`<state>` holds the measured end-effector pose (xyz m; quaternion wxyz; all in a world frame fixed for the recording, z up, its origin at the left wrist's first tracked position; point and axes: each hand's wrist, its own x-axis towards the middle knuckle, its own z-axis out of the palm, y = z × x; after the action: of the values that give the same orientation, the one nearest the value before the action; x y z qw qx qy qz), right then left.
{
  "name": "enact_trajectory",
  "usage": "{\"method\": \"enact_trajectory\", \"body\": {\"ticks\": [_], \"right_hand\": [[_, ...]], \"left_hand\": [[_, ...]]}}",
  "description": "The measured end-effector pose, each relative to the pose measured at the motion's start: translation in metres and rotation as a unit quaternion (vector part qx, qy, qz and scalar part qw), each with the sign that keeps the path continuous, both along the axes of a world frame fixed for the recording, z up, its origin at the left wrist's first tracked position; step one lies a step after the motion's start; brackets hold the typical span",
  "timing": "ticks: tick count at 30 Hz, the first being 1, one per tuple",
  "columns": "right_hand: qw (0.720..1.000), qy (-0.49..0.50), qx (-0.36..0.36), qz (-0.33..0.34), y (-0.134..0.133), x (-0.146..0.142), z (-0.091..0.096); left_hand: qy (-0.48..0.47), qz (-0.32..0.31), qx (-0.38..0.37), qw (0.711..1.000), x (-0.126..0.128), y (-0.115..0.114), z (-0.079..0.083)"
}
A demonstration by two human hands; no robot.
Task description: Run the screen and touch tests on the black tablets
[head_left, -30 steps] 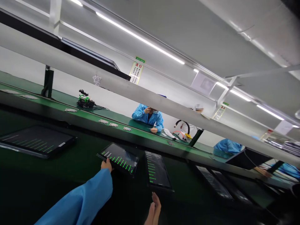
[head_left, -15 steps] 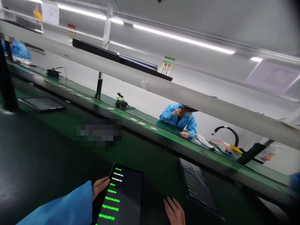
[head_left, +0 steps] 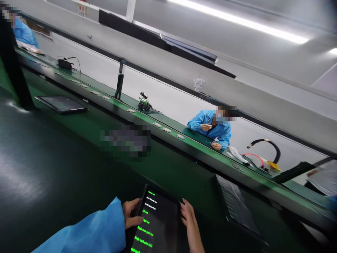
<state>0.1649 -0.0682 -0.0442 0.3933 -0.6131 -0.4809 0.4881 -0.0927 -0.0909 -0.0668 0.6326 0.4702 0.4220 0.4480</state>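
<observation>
A black tablet (head_left: 160, 219) with a list of green and white text on its screen sits at the bottom centre. My left hand (head_left: 131, 213), in a blue sleeve, grips its left edge with the thumb on the screen. On the tablet's right edge rests my right hand (head_left: 190, 219), fingers spread along it. A second dark tablet (head_left: 234, 205) lies just to the right on the green belt.
A third tablet (head_left: 61, 104) lies far left on the dark green conveyor (head_left: 65, 147). Beyond a raised green rail (head_left: 163, 131), a co-worker in a blue coat (head_left: 213, 127) leans on the far bench. A small green tool (head_left: 144, 103) and black hose (head_left: 264, 147) sit there.
My view dropped and turned left. I drew the tablet closer; my left hand kept its edge and my right hand came up from below onto its right edge.
</observation>
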Motion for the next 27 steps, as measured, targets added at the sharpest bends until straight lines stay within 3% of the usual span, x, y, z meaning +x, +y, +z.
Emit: {"method": "enact_trajectory", "body": {"ticks": [4, 11, 14, 22, 27], "right_hand": [[0.997, -0.058, 0.014, 0.039, 0.010, 0.007, 0.010], [0.993, -0.059, 0.048, 0.089, 0.012, 0.017, 0.005], [0.991, -0.067, 0.051, 0.108, 0.010, 0.023, 0.005], [0.984, -0.133, 0.074, 0.087, 0.003, 0.017, 0.011], [0.985, -0.131, 0.082, 0.074, 0.011, 0.015, 0.004]], "left_hand": [[0.024, 0.029, -0.011, 0.999, -0.005, -0.004, 0.007], [0.086, 0.090, -0.050, 0.991, -0.005, -0.009, 0.011], [0.084, 0.087, -0.056, 0.991, -0.002, -0.008, 0.011], [0.076, 0.095, -0.074, 0.990, -0.004, -0.004, 0.000], [0.063, 0.092, -0.057, 0.992, -0.001, -0.005, 0.007]]}}
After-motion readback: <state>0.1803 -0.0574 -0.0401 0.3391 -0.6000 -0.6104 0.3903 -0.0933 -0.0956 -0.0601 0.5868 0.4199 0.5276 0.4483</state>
